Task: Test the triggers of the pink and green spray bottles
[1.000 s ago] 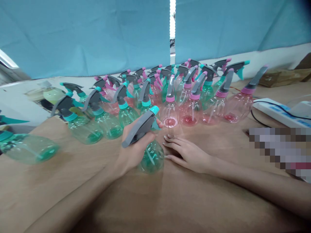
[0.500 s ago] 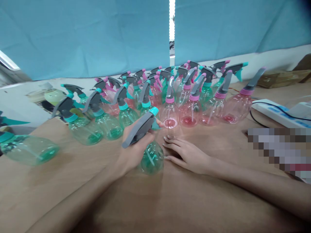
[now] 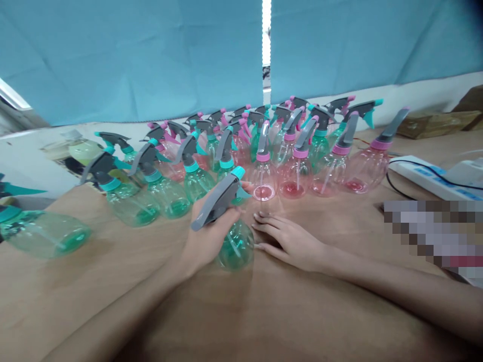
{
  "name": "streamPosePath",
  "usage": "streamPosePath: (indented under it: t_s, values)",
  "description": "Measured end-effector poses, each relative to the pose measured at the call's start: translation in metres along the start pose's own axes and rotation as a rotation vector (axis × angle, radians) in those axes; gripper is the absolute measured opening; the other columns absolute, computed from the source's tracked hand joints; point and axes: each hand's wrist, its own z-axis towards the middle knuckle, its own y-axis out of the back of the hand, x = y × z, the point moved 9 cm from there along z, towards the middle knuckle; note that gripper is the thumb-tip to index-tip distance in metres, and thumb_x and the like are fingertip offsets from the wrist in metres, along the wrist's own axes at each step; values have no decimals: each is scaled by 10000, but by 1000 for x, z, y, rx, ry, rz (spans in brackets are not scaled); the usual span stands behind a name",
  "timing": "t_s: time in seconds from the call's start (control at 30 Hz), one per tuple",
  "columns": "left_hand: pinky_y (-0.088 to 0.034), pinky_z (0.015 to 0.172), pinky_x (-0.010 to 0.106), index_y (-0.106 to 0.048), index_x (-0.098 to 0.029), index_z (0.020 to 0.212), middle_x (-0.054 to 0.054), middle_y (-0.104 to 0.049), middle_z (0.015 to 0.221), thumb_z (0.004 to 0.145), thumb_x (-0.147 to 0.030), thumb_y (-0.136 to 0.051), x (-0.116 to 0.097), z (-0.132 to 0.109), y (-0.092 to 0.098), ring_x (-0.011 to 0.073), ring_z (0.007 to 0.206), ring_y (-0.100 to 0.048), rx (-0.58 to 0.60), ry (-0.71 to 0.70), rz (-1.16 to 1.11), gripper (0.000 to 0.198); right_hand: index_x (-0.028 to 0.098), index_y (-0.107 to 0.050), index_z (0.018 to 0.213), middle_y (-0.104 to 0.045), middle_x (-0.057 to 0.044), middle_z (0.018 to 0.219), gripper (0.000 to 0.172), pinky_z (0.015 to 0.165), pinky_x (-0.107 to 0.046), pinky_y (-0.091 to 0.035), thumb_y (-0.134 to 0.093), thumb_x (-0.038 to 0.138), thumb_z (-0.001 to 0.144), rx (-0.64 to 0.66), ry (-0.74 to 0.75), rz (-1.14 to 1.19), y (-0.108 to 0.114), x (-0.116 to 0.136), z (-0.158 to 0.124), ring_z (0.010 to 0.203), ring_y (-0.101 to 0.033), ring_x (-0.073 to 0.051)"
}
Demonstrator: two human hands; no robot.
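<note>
My left hand point(image 3: 211, 234) is wrapped round the neck of a clear green spray bottle point(image 3: 237, 247), just under its grey sprayer head with a teal nozzle. The bottle stands on the wooden table point(image 3: 181, 322) in front of me. To its right, my right hand point(image 3: 292, 241) rests on the table with the fingers stretched out, close to the bottle and holding nothing. Just beyond the hands stand a pink spray bottle point(image 3: 263, 176) and a green spray bottle point(image 3: 198, 178).
Several more green and pink spray bottles crowd the back of the table. Another green bottle point(image 3: 41, 231) is at the far left. A white power strip point(image 3: 433, 176) with a black cable lies at the right, near a cardboard box point(image 3: 433, 123). A blue curtain point(image 3: 132, 55) hangs behind.
Almost nothing differs. The left index fingertip near the trigger has shifted slightly, and more of the teal trigger shows. Both hands stay in place.
</note>
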Motion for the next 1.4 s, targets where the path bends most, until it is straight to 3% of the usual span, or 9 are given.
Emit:
streamPosePath:
  t_s: [0.17, 0.33, 0.57, 0.8, 1.0, 1.2, 1.4]
  values:
    - [-428, 614, 268, -692, -216, 1009, -11, -654, 785, 771, -220, -586, -4, 1, -1, 129, 589, -490, 3, 0, 11, 260, 126, -564, 1309, -582, -157, 1358, 472, 1085, -477, -422, -526, 427, 947, -7, 1, 9, 0, -1, 0, 1303, -501, -285]
    - [-439, 628, 269, -691, -215, 998, 6, -679, 892, 769, -220, -583, -6, 1, -2, 134, 619, -523, 16, -20, -2, 253, 122, -560, 1315, -581, -155, 1361, 481, 1093, -470, -413, -524, 431, 948, 2, -12, 14, -2, -2, 0, 1308, -495, -281]
    - [-440, 614, 303, -671, -242, 926, -65, -470, 545, 729, -210, -568, -4, 2, -1, 124, 462, -381, 41, 11, 23, 224, 142, -569, 1310, -583, -147, 1361, 463, 1081, -482, -426, -524, 426, 947, 2, -25, 16, -1, -2, 0, 1301, -504, -286]
    - [-439, 699, 329, -639, -239, 791, -23, -538, 598, 718, -207, -560, -5, 2, 1, 205, 692, -572, 17, 10, 32, 112, 125, -568, 1308, -584, -152, 1358, 466, 1088, -474, -419, -535, 413, 943, 4, -16, 15, 0, -1, 0, 1306, -498, -282]
    - [-404, 616, 301, -626, -221, 780, -2, -621, 765, 714, -194, -538, -9, 2, -1, 177, 669, -538, 36, -23, 30, 114, 125, -558, 1317, -571, -148, 1375, 478, 1085, -472, -421, -509, 431, 954, 16, -11, -9, -2, -2, 0, 1310, -493, -281]
    - [-439, 671, 306, -596, -228, 747, -8, -595, 730, 709, -192, -539, -11, 2, 0, 182, 698, -555, 33, -42, 2, 78, 123, -567, 1309, -570, -155, 1374, 471, 1082, -483, -422, -515, 426, 952, 12, -22, 2, -2, -2, 0, 1309, -495, -287]
    - [-435, 612, 300, -663, -246, 912, -35, -539, 626, 740, -239, -567, -8, 1, -2, 148, 539, -463, 33, 10, 22, 197, 133, -567, 1307, -577, -157, 1365, 466, 1071, -497, -433, -508, 430, 953, 9, -20, 14, -1, -1, 0, 1299, -506, -292]
